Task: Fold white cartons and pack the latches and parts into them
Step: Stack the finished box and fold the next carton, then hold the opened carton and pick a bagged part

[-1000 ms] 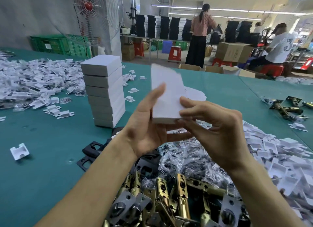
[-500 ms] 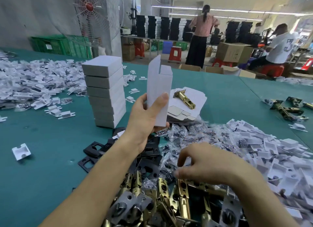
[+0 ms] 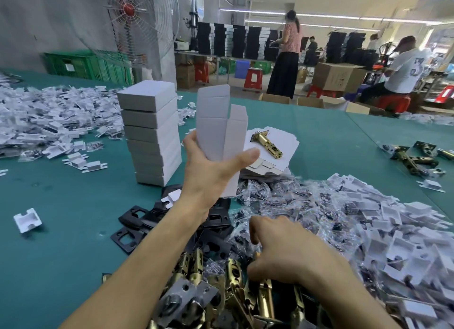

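A large numeral "3" is showing on the back of the seated worker's white T-shirt (image 3: 409, 70) at the far right. Smaller dark marks are sitting above and beside the numeral, but they are coming out too blurred to read. Beyond the far edge of the desk (image 3: 73, 206), a brown cardboard box (image 3: 337, 76) is carrying a few small dark printed symbols on its side, too small to make out. At the left, a white label (image 3: 69, 67) is sticking to the front of the green crate (image 3: 98, 66). Any writing on it is too small to read.
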A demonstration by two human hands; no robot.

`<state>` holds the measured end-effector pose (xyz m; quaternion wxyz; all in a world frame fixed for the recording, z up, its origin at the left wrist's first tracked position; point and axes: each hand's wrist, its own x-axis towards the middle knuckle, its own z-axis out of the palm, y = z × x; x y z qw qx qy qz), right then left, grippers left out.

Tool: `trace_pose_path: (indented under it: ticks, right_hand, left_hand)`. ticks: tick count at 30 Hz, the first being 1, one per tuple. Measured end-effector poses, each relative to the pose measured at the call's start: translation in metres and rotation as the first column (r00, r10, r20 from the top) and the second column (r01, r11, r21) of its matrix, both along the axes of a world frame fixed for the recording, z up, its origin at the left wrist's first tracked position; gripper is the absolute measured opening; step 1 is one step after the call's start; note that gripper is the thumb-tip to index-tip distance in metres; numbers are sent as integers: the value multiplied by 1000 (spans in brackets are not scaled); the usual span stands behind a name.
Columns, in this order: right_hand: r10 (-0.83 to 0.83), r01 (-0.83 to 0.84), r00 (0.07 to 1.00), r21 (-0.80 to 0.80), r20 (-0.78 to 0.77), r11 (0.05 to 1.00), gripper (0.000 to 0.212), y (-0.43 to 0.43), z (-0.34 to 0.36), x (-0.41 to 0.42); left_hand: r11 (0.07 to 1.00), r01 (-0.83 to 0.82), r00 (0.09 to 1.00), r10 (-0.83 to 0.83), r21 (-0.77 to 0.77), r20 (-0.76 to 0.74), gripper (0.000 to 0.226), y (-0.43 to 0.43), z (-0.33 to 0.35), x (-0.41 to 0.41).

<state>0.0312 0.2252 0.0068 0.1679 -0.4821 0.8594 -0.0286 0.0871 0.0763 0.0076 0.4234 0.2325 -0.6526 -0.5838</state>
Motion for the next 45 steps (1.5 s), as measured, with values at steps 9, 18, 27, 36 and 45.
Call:
trace_pose_path:
  ticks: [9,18,27,36,45]
  right_hand:
    - [-3,24,988,-134,154,991,37,4,13,-10]
    - [-25,123,934,-256,355,959,27,5,17,-23]
    - [-12,94,948,-244,318,965,20,2,11,-26]
    - [0,-1,1000,-185,-1,983,28,5,10,-20]
    - [290,-281,951,-90,110,956,44,-8,-3,14]
  left_hand:
    - [994,-101,995,101,-29,-23,65,-5,-2,-1]
    - [987,-139,990,141,-75,22,58,-9,-3,1]
    - [987,-130,991,128,-97,-29,98,-1,3,6]
    - [998,-48,998,49,34,-35,24,-4,1,2]
    - [998,-30,999,29,-59,-15,18,-3,-2,3]
